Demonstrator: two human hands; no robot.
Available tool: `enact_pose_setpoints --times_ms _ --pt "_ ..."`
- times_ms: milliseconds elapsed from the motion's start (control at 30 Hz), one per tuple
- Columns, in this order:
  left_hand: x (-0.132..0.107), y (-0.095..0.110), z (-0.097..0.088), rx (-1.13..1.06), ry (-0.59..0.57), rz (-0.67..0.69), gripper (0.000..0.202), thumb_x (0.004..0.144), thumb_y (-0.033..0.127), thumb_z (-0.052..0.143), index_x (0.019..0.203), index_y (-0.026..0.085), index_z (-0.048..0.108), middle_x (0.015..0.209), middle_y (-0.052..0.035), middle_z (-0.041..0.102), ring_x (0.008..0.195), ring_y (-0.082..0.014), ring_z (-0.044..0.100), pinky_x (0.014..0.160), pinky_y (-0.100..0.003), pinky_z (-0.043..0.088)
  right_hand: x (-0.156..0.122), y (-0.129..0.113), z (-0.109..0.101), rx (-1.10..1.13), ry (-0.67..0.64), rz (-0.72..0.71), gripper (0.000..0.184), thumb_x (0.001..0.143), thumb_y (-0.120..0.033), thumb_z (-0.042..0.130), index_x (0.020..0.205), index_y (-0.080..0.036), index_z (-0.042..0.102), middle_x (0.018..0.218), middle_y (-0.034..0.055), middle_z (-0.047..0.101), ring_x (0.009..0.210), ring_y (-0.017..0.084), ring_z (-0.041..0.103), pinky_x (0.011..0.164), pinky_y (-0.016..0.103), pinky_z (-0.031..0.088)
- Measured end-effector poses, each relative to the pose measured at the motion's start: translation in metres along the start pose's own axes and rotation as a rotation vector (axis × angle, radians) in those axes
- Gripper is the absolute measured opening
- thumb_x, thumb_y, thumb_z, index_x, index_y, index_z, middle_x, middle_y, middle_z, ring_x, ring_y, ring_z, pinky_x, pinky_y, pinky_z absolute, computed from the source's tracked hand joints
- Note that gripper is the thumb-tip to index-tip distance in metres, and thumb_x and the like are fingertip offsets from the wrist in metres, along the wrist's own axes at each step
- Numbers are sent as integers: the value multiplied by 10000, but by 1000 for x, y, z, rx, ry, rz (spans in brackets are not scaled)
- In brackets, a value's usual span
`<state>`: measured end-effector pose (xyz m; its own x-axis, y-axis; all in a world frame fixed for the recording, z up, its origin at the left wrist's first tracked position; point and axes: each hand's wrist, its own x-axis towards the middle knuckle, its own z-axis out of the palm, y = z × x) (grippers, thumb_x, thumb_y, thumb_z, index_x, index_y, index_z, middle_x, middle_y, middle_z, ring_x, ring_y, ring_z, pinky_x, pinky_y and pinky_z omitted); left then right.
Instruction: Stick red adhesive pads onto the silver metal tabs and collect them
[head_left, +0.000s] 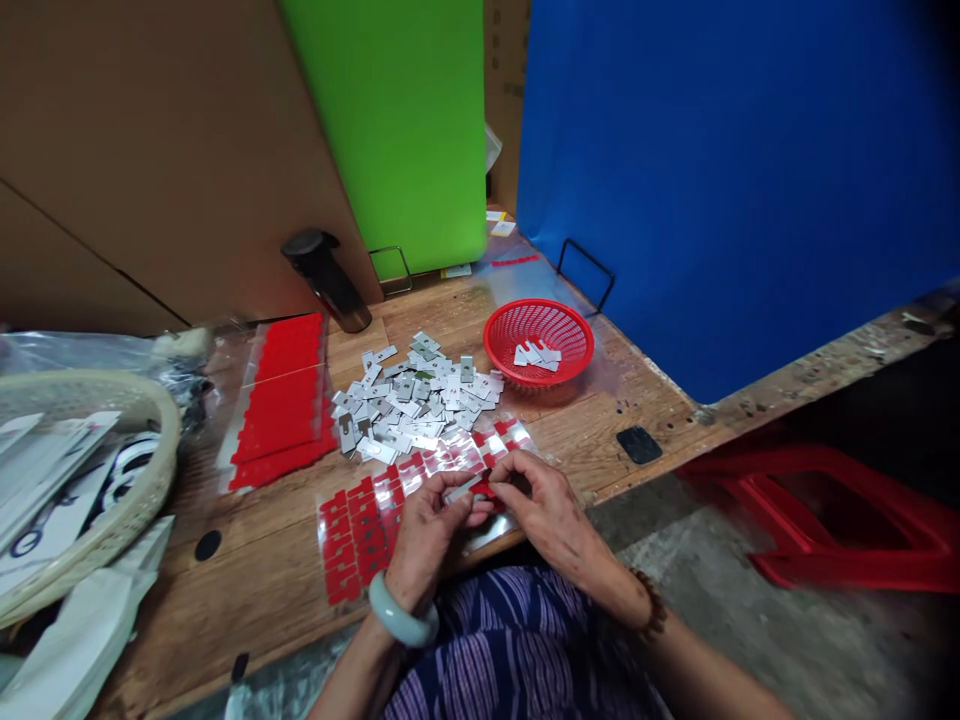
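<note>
So, basket (154, 440): wicker, far left on the bench, white printed cards inside.
Red sheets (285, 400): in clear bags, flat, just right of the basket.
Black tube (326, 280): leaning at the back against the cardboard.
Sticker sheet (360, 530): clear film with rows of red tabs, at the bench's front edge, partly under both hands.
Pile (416, 400): loads of small metal plates, touching the far edge of the sticker sheet.
Left hand (431, 530): pale bangle on the wrist, fingers closed on one end of a plate.
Plate (465, 489): held between both hands, just over the sticker sheet at the front edge.
Right hand (544, 505): bead bracelet on the wrist, fingertips pinched on the plate's other end, bit of red showing there.
Red bowl (495, 350): plastic mesh, behind the right hand, a few plates in it.
Black pad (639, 444): alone on the wood, near the bench's right edge.
Stool (825, 520): red plastic, on the floor, well apart.
</note>
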<state>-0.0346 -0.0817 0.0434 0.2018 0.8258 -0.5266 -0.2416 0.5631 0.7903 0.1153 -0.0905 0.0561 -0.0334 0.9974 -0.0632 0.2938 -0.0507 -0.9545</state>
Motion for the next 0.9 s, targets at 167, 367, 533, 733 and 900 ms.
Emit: enact_pose_setpoints --times_ms 167,367,533,733,900 --pt "-2 3 0 -30 -1 -64 365 664 176 744 965 107 547 696 -91 723 639 -140 693 637 -192 540 4 3 -2 -44 -18 -31 121 817 -100 453 752 -187 507 722 -27 523 675 116 482 624 229 366" --pt "-4 6 1 -64 -10 -100 335 659 132 741 941 110 561 692 -82 719 642 -144 695 642 -189 546 6 9 1 -97 7 -67 120 805 -95 461 742 -187 504 711 -19 534 648 119 485 605 238 355" --pt "-4 5 1 -54 -6 -110 327 674 119 724 953 103 553 686 -95 721 630 -145 693 637 -189 546 7 13 2 -139 18 -85 125 802 -100 466 721 -191 498 693 -23 528 629 116 468 592 238 341" --pt "-3 4 1 -46 3 -108 305 703 97 690 968 107 539 685 -89 721 617 -132 690 636 -185 542 6 12 4 -200 13 -90 126 802 -85 460 736 -191 477 726 -14 526 689 131 482 636 249 347" --pt "-4 2 1 -41 16 -111 316 708 109 688 988 110 540 702 -94 724 638 -133 693 640 -180 535 5 12 5 -215 17 -87 125 818 -93 447 752 -193 483 738 -8 531 692 136 483 637 250 352"
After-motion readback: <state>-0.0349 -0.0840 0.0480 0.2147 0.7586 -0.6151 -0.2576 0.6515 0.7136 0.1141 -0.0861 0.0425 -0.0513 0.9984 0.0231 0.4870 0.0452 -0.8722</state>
